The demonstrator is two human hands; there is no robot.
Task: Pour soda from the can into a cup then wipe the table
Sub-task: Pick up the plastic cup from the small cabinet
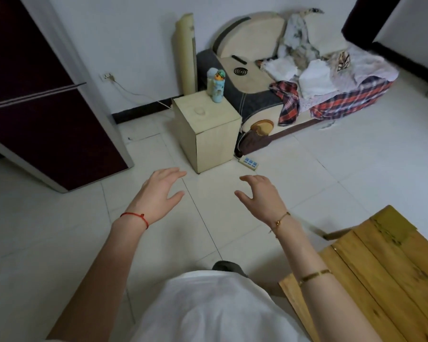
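A pale wooden side table (pixel 215 141) stands ahead against the sofa. On its top sit a small clear glass cup (pixel 199 111) and, at the back corner, a tall light-blue bottle-shaped drink container (pixel 216 85) with a cartoon print. My left hand (pixel 160 191) and my right hand (pixel 260 193) hover over the floor in front of the table, fingers spread and loosely bent, holding nothing. Both are well short of the table. No cloth for wiping is visible near the table.
A dark red cabinet (pixel 47 114) fills the left. A sofa (pixel 294 82) piled with clothes lies behind the table. A power strip (pixel 249 162) lies on the white tile floor by the table. A yellow wooden tabletop (pixel 381 280) is at the lower right.
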